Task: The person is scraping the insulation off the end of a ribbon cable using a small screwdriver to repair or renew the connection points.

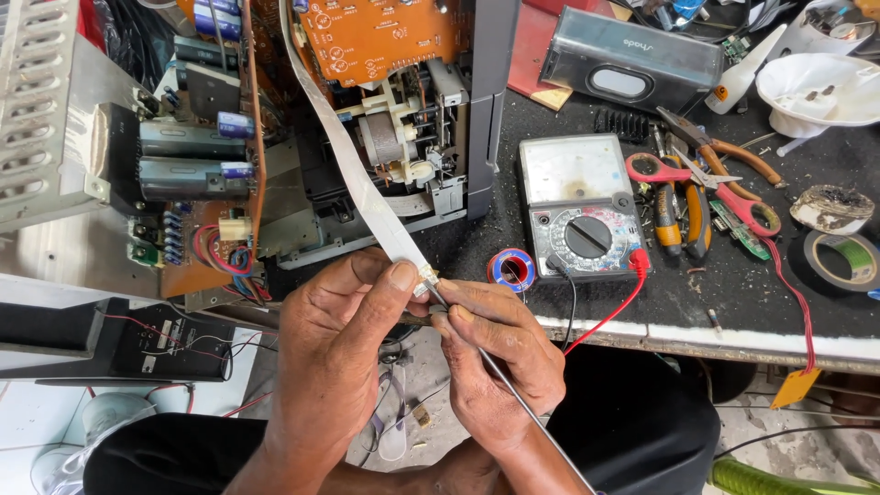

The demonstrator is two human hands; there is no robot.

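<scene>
Both hands meeting just off the workbench's (pixel 733 335) front edge: left hand (pixel 344 344) pinching flat ribbon cable's (pixel 353 174) free end between thumb and forefinger, right hand (pixel 500 362) curled, gripping thin metal probe (pixel 513 390) pen-fashion, tip touching cable end. Multimeter (pixel 579 206) near front edge.

I count one multimeter (pixel 579 206) and one scissors (pixel 701 183). There are two tape rolls (pixel 848 261) and two hands (pixel 412 357)
</scene>
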